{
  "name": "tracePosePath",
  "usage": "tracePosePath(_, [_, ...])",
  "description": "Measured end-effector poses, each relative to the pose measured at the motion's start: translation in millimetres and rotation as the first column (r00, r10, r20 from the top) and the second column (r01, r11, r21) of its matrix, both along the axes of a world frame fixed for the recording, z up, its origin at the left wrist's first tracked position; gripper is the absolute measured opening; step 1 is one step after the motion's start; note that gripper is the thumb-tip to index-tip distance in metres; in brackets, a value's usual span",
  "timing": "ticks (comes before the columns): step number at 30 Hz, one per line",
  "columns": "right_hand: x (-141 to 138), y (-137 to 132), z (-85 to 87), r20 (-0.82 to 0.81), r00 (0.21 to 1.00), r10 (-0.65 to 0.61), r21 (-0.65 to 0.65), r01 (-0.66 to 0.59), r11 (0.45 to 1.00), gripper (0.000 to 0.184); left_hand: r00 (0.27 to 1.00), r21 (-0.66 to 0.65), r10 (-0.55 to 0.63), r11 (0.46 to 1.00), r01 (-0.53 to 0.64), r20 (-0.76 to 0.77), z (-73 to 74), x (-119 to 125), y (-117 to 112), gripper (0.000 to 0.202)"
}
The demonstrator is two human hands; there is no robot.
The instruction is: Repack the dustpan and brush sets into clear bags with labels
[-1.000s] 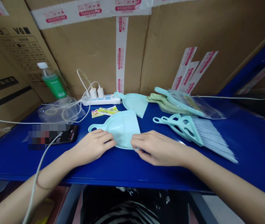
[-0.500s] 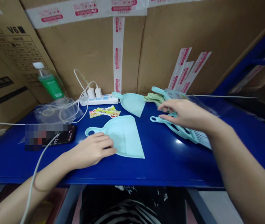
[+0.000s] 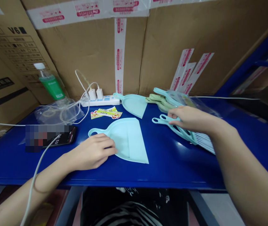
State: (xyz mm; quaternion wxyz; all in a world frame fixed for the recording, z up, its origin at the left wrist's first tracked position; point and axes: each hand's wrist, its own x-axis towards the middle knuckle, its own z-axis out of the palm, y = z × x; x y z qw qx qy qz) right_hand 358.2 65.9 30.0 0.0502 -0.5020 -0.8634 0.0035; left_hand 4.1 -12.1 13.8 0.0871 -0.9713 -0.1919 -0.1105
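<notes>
A pale blue dustpan lies flat on the blue table in front of me. My left hand rests on its near left edge, fingers curled and pressing down. To the right lie stacked pale blue hand brushes with white bristles. My right hand lies on top of these brushes, fingers bent around the handle part of the top one.
A second dustpan lies further back, beside green and blue brushes in a clear bag. A power strip, leaflets, a phone, a green bottle and a plastic bag sit at the left. Cardboard boxes wall the back.
My right hand left the dustpan's right edge and moved right onto the stacked brushes, then lowered onto them. My left hand stayed on the dustpan, which shifted slightly.
</notes>
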Motion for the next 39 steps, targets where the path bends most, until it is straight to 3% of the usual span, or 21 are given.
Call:
tracePosePath(4, [-12, -10, 7.6, -0.086, 0.986, 0.146, 0.148, -0.132, 0.98, 0.013, 1.0, 0.022, -0.005, 1.0, 0.006, -0.03, -2.1, 2, 1, 0.031])
tracePosePath(7, [-33, -23, 11.2, -0.104, 0.965, 0.241, 0.18, -0.22, 0.959, 0.016, 0.999, 0.034, -0.042, 0.999, 0.042, -0.012, -3.5, 4, 1, 0.035])
tracePosePath(11, [-63, -38, 7.9, -0.114, 0.9, 0.422, 0.26, -0.383, 0.887, 0.023, 0.995, 0.045, -0.091, 0.995, 0.09, 0.031, -4.4, 9, 1, 0.035])
tracePosePath(15, [-85, -46, -1.8, -0.076, 0.85, 0.522, 0.324, -0.474, 0.819, 0.025, 0.988, 0.114, -0.129, 0.986, 0.119, 0.08, -5.3, 14, 0, 0.034])
tracePosePath(22, [-112, -53, -25.6, -0.142, 0.841, 0.522, 0.219, -0.488, 0.845, 0.021, 0.982, 0.172, -0.13, 0.98, 0.105, 0.139, -5.4, 13, -2, 0.021])
tracePosePath(28, [-120, -53, -39.3, -0.43, 0.768, 0.475, 0.174, -0.446, 0.878, 0.016, 0.974, 0.118, 0.109, 0.984, -0.133, 0.197, -5.1, 9, -1, 0.022])
tracePosePath(34, [-127, -58, -38.2, -0.599, 0.662, 0.45, 0.168, -0.445, 0.88, 0.008, 0.954, 0.0, 0.142, 0.989, -0.147, 0.263, -10.8, 9, 3, 0.02])
tracePosePath(39, [-118, -55, -29.2, -0.513, 0.716, 0.474, 0.128, -0.482, 0.867, 0.023, 0.939, -0.028, 0.197, 0.98, -0.197, 0.283, -4.3, 5, 4, 0.018])
